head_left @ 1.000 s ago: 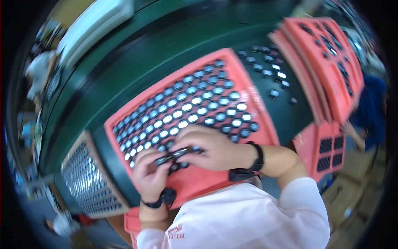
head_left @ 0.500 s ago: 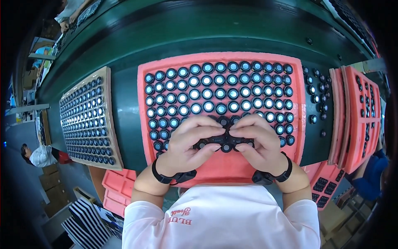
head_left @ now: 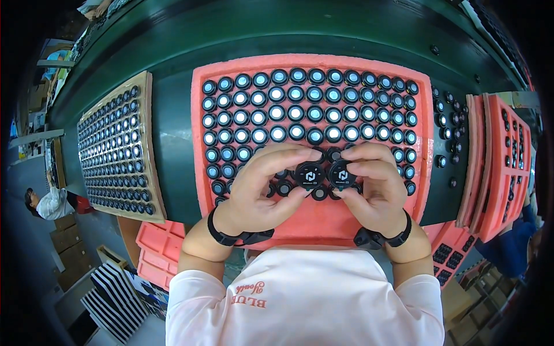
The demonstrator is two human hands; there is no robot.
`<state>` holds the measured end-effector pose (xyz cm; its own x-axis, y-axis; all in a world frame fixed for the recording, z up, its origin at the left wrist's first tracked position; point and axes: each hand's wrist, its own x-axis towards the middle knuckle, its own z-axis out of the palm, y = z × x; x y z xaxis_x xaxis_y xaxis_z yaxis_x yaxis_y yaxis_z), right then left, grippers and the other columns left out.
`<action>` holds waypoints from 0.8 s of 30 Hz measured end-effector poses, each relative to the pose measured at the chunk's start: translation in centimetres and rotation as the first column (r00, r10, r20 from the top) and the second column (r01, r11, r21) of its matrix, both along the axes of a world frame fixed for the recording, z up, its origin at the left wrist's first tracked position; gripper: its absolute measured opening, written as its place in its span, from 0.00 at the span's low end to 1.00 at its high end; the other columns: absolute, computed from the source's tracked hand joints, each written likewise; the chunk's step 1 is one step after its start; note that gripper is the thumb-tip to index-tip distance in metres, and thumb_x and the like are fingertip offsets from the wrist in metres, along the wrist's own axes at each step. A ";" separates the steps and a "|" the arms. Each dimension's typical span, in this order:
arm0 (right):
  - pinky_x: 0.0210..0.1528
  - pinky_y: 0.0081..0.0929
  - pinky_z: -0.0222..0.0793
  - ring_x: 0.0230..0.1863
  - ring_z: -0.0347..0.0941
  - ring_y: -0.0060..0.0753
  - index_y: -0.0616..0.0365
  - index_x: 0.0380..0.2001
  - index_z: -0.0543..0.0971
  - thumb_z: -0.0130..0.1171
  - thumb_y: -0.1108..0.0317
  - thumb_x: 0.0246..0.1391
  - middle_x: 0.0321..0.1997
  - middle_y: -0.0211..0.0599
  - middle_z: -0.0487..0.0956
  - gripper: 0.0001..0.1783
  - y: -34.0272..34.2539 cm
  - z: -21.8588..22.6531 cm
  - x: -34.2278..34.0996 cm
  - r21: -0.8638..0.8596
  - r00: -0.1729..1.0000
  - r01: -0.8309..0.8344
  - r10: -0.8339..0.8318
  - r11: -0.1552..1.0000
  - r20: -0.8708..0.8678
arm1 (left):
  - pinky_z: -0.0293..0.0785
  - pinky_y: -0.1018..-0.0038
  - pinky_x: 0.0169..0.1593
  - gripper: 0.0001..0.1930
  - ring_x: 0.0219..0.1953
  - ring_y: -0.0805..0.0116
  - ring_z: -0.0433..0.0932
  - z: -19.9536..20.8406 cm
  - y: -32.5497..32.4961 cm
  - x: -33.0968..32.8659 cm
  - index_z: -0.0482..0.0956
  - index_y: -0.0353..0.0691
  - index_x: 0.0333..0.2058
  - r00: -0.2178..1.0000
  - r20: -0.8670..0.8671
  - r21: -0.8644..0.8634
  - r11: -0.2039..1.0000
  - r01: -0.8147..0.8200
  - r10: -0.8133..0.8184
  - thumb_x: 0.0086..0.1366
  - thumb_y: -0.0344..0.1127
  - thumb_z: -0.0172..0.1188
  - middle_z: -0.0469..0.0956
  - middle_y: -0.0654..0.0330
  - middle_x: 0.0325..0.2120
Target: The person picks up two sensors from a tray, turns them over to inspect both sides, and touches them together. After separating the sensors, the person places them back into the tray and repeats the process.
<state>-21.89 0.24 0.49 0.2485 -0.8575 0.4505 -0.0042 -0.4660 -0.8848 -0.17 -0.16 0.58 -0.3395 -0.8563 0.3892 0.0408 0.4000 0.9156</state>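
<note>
**Two caps up for inspection, one per hand, over the near edge of the tray**

Green worktop (head_left: 173, 144) carries everything. Big red foam tray (head_left: 424, 173) sits centre, pockets mostly filled with small round black caps (head_left: 277, 112) with pale centres; the near rows are partly empty or hidden under the hands. A tan tray (head_left: 151, 173) of smaller parts lies at the left edge, and a stack of red trays (head_left: 502, 161) stands on end at the right edge. Loose caps (head_left: 445, 134) sit on the worktop between.

Left hand (head_left: 257, 190) pinches one black disc (head_left: 309, 175), thumb below, fingers on top. Right hand (head_left: 375, 187) grips the second disc (head_left: 342, 175) the same way. Hands close together, discs nearly touching, printed faces up, just above the tray's near rows.

My read on doing it well: hold by the rims only, keep fingers off the printed faces, tilt each to the light separately, and seat them flat in free pockets without knocking neighbours.
</note>
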 end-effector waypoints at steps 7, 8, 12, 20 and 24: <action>0.46 0.28 0.71 0.48 0.73 0.37 0.61 0.44 0.75 0.69 0.80 0.39 0.49 0.44 0.74 0.24 0.1 0.0 0.0 -0.016 1.000 0.004 -0.005 1.000 -0.008 | 0.71 0.61 0.56 0.29 0.54 0.55 0.73 0.5 -0.2 0.3 0.64 0.36 0.56 0.991 0.094 -0.022 0.995 0.095 -0.092 0.54 0.17 0.58 0.71 0.45 0.49; 0.46 0.28 0.71 0.48 0.73 0.37 0.61 0.44 0.75 0.69 0.80 0.39 0.49 0.44 0.74 0.24 0.1 0.0 0.0 -0.016 1.000 0.005 -0.005 1.000 -0.009 | 0.71 0.62 0.56 0.29 0.53 0.55 0.73 0.5 -0.2 0.4 0.65 0.36 0.55 0.991 0.098 -0.024 0.995 0.097 -0.094 0.54 0.17 0.58 0.71 0.45 0.49; 0.46 0.28 0.71 0.47 0.73 0.37 0.61 0.43 0.75 0.69 0.81 0.40 0.49 0.45 0.74 0.23 0.2 -0.1 0.1 -0.018 1.000 0.005 -0.005 1.000 -0.023 | 0.71 0.63 0.55 0.30 0.53 0.55 0.73 0.3 -0.3 0.4 0.64 0.36 0.56 0.991 0.102 -0.068 0.993 0.098 -0.091 0.53 0.16 0.58 0.71 0.44 0.49; 0.47 0.28 0.73 0.49 0.73 0.36 0.60 0.38 0.74 0.68 0.82 0.42 0.51 0.47 0.72 0.19 0.3 -0.5 0.0 0.039 0.997 -0.042 0.040 0.998 0.060 | 0.72 0.64 0.54 0.23 0.51 0.56 0.74 0.8 -0.5 0.4 0.71 0.35 0.49 0.988 0.138 -0.083 0.993 0.083 -0.071 0.52 0.16 0.58 0.71 0.43 0.50; 0.47 0.28 0.74 0.49 0.73 0.35 0.60 0.37 0.74 0.68 0.82 0.42 0.51 0.48 0.71 0.18 0.2 -0.4 -0.1 0.023 0.997 -0.059 0.058 0.998 0.051 | 0.73 0.64 0.53 0.18 0.50 0.56 0.75 1.1 -0.4 0.6 0.74 0.35 0.44 0.979 0.183 -0.110 0.988 0.110 -0.088 0.53 0.16 0.59 0.71 0.42 0.50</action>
